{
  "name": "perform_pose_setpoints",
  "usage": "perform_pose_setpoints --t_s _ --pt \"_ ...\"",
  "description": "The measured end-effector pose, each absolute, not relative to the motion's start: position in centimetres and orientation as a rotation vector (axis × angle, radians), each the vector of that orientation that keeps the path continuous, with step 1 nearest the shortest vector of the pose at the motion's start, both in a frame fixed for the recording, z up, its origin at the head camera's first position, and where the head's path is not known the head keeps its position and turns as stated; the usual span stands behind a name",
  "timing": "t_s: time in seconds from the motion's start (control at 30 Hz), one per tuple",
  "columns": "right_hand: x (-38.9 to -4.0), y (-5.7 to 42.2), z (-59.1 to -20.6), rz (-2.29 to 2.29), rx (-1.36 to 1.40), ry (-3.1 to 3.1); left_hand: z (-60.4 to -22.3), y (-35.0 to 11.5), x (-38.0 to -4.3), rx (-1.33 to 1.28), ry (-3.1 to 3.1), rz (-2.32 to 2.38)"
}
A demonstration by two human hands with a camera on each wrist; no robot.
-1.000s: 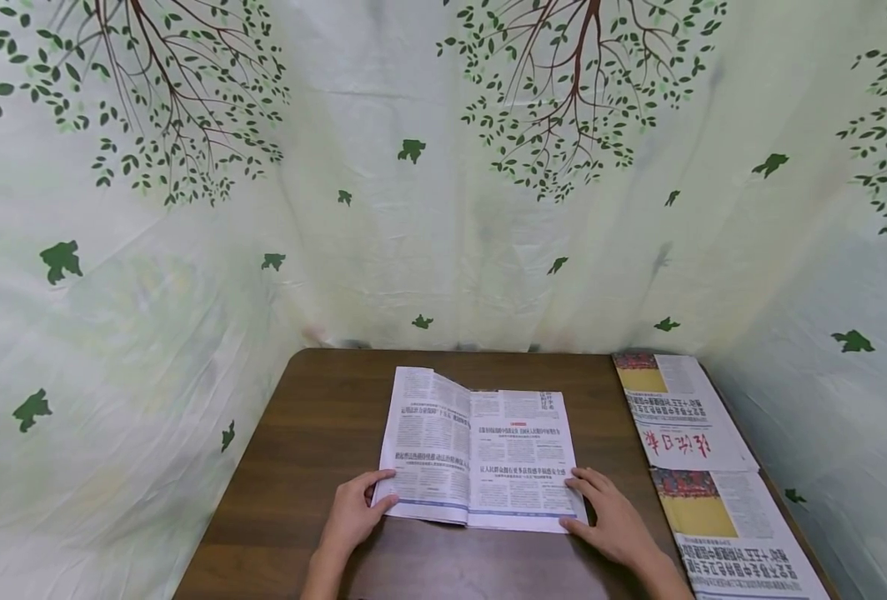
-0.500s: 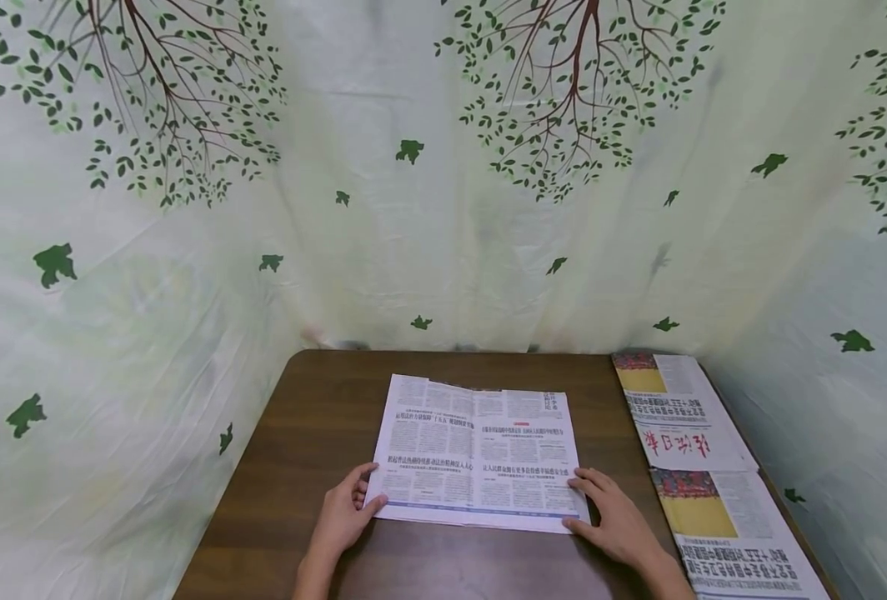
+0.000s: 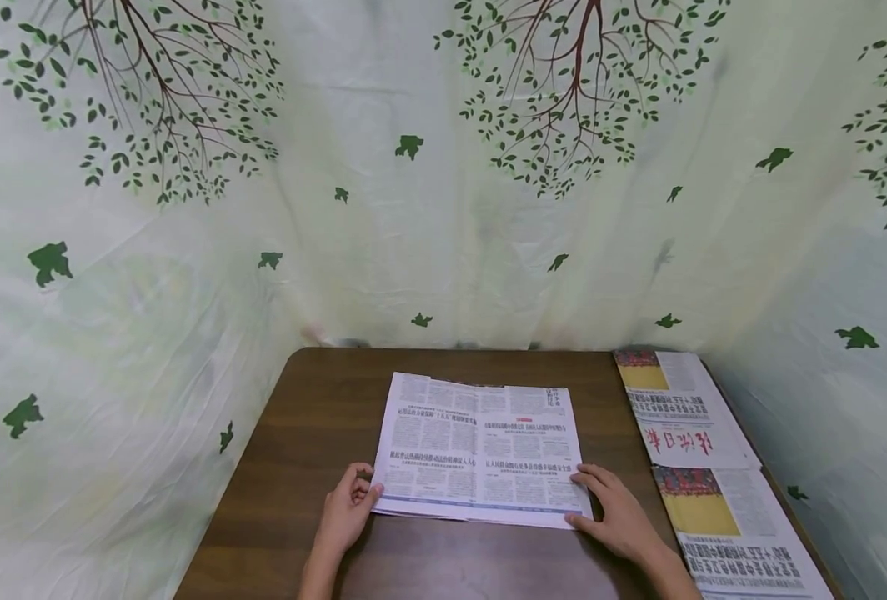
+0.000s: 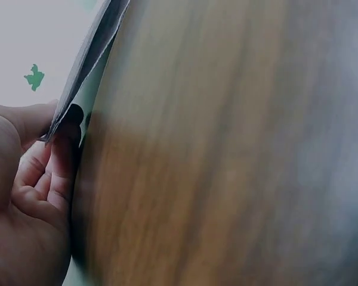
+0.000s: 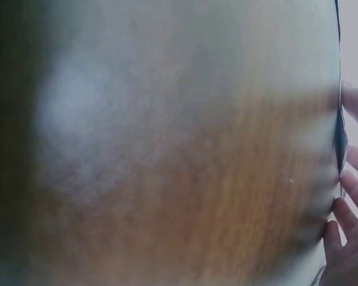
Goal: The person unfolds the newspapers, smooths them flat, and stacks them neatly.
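Note:
An unfolded newspaper lies on the brown table in the head view, its two printed halves facing up. My left hand pinches its lower left edge, thumb on top and curled fingers below. In the left wrist view the paper's edge runs between the thumb and fingers of that left hand. At the lower right corner rests my right hand, index finger and thumb spread along the edge. The right wrist view catches several fingers of the right hand at the frame's right side, next to the paper's thin edge.
Two more newspapers with red and yellow pictures lie one before the other along the table's right edge. A pale curtain printed with trees and green leaves surrounds the wooden table at the back and sides.
The newspaper's left half, raised at the fold earlier, has come down flatter and its left edge has shifted left. My left hand moved slightly left with it; the right hand stayed nearly in place.

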State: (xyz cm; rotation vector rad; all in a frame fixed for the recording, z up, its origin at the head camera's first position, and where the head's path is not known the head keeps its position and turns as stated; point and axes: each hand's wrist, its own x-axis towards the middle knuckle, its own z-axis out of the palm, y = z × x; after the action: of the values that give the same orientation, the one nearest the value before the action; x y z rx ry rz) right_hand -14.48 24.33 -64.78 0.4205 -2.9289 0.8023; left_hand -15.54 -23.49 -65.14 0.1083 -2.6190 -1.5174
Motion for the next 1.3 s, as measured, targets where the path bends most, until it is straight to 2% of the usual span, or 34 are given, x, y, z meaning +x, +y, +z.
perform_pose_setpoints --t_s 0.37,0.7,0.93,1.3 --pt "-14.8 24.1 -64.7 0.860 0.412 -2.940 -65.0 -23.6 -15.4 0.299 -2.618 -1.453" --pt "-15.1 24.4 -64.8 0.856 0.400 -2.987 -64.6 -23.4 -15.3 0.360 -2.542 -1.603" --pt "-14.9 24.6 -64.9 0.869 0.392 -2.980 -64.8 -23.6 -15.2 0.192 -2.413 -1.869" --pt "-14.9 25.2 -65.0 0.922 0.412 -2.972 -65.1 -24.5 -15.0 -0.025 -2.651 -1.564"
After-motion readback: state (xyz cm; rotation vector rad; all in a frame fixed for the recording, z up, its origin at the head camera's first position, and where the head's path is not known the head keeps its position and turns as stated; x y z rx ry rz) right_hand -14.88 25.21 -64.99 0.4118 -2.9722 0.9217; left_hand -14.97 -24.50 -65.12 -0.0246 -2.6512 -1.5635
